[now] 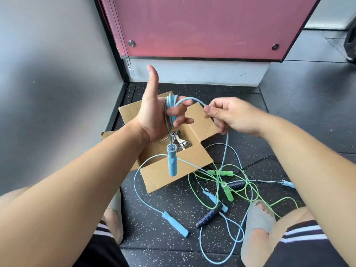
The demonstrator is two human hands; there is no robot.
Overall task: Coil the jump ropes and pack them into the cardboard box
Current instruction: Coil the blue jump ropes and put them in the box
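Note:
Several turns of a light blue jump rope [170,105] wrap around the fingers of my left hand [154,112], whose thumb points up. One blue handle [171,160] dangles below that hand over the open cardboard box [165,174]. My right hand [229,114] pinches the same rope to the right of the coil, and the rope runs down from it to the floor. The rope's other blue handle [175,224] lies on the floor. A coiled pale rope [179,140] sits inside the box.
A tangle of green [221,172], black-handled [208,217] and other blue ropes lies on the speckled dark floor right of the box. My feet in grey sandals [256,224] flank it. A grey wall stands left, a pink panel [202,26] behind.

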